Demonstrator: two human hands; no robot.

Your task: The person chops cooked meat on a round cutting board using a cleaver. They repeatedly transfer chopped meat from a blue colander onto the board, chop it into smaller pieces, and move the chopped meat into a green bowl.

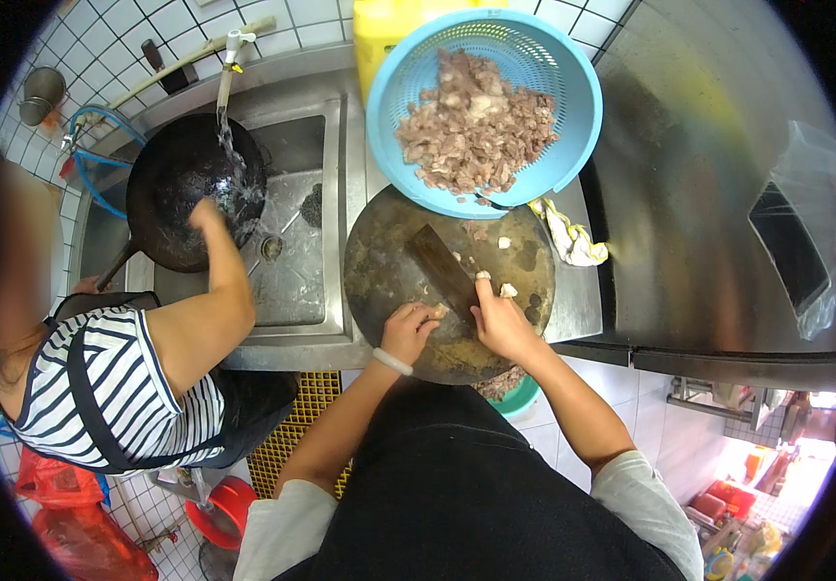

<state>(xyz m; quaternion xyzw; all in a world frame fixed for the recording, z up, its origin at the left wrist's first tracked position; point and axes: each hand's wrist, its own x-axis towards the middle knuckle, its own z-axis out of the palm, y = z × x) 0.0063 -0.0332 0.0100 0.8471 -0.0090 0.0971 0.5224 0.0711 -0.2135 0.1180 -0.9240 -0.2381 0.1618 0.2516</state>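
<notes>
My right hand point(505, 325) is closed round the handle of a cleaver point(440, 263), whose dark broad blade points to the far left over the round chopping board point(376, 237). To its left, my left hand point(405, 333) pinches a small pale piece of food point(440, 311) against the board. What exactly this piece is, I cannot make out. Several pale scraps point(507, 290) lie near the cleaver. Beyond the board sits a blue colander point(580, 92) holding chopped brownish meat point(481, 126), its rim overlapping the board's far edge.
At left, a co-worker in a striped top point(118, 373) has a hand point(207, 221) in a wok point(161, 184) under a running tap point(234, 44), over the steel sink point(333, 223). A crumpled cloth point(573, 237) lies right of the board. Below its near edge shows a green basin point(522, 399) with meat.
</notes>
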